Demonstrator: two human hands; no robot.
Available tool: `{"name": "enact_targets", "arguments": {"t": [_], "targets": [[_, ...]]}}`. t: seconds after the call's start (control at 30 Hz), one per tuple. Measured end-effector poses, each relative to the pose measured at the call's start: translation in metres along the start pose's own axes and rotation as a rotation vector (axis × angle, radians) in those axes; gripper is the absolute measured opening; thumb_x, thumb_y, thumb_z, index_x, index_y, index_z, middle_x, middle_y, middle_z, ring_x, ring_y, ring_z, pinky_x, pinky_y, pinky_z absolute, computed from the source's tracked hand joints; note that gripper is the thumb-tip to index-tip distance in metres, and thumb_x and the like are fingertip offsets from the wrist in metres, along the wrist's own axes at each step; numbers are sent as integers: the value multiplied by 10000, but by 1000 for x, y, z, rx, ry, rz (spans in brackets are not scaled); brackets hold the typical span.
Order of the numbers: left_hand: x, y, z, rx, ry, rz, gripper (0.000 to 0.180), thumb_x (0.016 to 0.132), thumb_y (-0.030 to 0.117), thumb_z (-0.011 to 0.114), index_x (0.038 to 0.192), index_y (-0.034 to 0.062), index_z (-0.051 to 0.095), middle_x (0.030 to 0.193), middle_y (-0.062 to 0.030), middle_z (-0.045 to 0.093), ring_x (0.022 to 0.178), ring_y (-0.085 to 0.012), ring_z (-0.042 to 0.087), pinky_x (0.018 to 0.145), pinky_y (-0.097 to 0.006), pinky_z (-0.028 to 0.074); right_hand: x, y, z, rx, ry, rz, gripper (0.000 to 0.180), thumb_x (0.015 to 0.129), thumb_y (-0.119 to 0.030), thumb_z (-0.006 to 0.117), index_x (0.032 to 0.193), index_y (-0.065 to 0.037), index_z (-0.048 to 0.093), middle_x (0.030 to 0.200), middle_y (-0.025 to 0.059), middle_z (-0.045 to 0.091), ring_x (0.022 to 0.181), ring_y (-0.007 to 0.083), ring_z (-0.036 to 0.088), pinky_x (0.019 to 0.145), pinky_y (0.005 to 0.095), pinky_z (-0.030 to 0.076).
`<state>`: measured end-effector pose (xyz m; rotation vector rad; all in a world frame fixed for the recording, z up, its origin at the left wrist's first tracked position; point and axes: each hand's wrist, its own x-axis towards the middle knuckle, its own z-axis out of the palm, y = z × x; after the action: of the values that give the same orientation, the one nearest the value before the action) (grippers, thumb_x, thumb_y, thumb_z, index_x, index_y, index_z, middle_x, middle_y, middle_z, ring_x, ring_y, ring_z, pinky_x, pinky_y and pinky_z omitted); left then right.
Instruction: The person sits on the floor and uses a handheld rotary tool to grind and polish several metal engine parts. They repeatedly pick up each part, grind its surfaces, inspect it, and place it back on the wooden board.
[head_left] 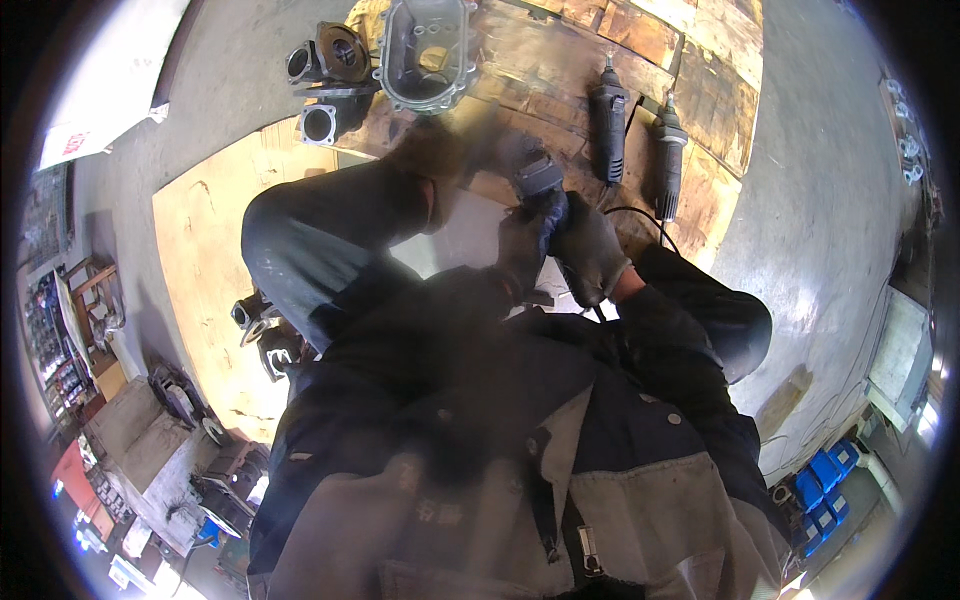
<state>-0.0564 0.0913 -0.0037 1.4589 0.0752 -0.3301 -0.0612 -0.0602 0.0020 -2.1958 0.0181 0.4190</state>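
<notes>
Both my hands wear dark grey work gloves and are close together in front of my body, between my knees. My left hand [519, 243] is closed on a dark power tool [539, 177] with a blocky grey head pointing away from me. My right hand [590, 246] wraps round the same tool from the right side. A cord seems to leave it below that hand. My fingers hide most of the tool's body, so its exact kind is unclear. Beyond my hands, a grey cast metal housing [382, 72], open at the top, stands on wooden boards [540, 50].
Two straight grinders [610, 125] with dark bodies lie on the boards at the right, cords trailing toward me. Several metal castings [320, 122] sit at the far left. More metal parts [275, 352] lie beside my left leg on a cardboard sheet [205, 250]. Blue bins [825, 480] stand far right.
</notes>
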Motion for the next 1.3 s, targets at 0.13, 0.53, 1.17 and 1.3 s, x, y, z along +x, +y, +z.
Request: {"name": "enact_targets", "arguments": {"t": [0.13,0.53,1.17,1.3], "targets": [[-20,2,6,-214,20,-290,345,952,239,750,1168,-29,730,1069,-54,748,971,-129,661,868,-290,523,-21,-12,-9,-142,-44,18,518,838,-300,786,1220,-8,592,1084,239,716,1047,443,683,859,464,551],[13,-35,11,-18,35,192,334,941,250,768,1153,-7,752,1049,-58,766,959,-136,682,876,-293,531,9,3,-8,-419,59,-379,392,896,-238,714,1207,-21,615,1017,217,702,981,438,674,836,472,541],[-12,-27,16,-65,68,67,357,939,295,745,1152,9,748,1052,-70,770,938,-153,687,871,-325,534,-16,-27,-27,-207,-135,4,407,946,-353,668,1204,-38,661,1233,199,668,1213,348,629,1000,391,525],[-13,-28,24,-76,-36,-122,346,938,282,748,1152,10,749,1065,-68,771,945,-149,688,874,-321,535,-25,-6,-19,-193,-2,1,429,891,-265,738,1223,-35,592,1096,206,714,1080,408,681,879,444,545]]}}
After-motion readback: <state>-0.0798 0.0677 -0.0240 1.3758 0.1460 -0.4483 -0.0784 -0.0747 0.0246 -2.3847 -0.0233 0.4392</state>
